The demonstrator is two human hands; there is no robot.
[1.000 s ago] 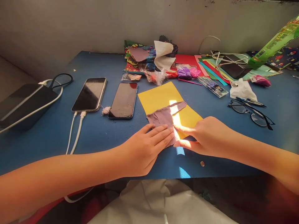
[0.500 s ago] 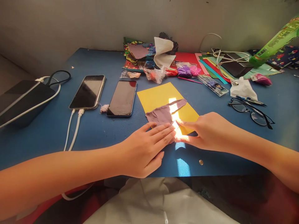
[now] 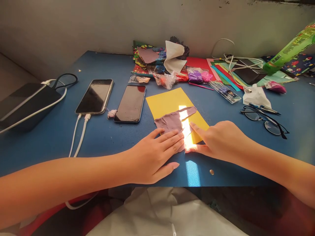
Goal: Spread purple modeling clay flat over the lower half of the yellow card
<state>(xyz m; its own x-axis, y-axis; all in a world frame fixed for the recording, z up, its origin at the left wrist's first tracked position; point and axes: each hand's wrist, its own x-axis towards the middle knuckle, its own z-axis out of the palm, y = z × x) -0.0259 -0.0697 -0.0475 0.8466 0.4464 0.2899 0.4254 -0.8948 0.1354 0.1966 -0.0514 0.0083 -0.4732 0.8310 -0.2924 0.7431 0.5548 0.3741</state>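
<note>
A flattened sheet of mauve clay (image 3: 172,120) lies across the near edge of a yellow paper sheet (image 3: 169,101) on the blue table (image 3: 110,137). My left hand (image 3: 152,157) rests flat with its fingers spread on the clay's near end. My right hand (image 3: 219,141) lies on the yellow sheet just right of the clay, fingers extended toward the clay's near right edge. A patch of sunlight falls between the two hands. Neither hand grips anything.
Two dark phones (image 3: 94,96) (image 3: 130,103) lie to the left with white cables (image 3: 78,134), beside a black box (image 3: 24,105). Clay bags (image 3: 197,76), coloured paper (image 3: 221,70), a pencil case (image 3: 225,91), tissue (image 3: 256,95) and glasses (image 3: 265,119) crowd the back and right.
My right hand's fingers have shifted slightly up along the clay's right edge, and my left thumb has spread outward. The clay and paper have stayed in place.
</note>
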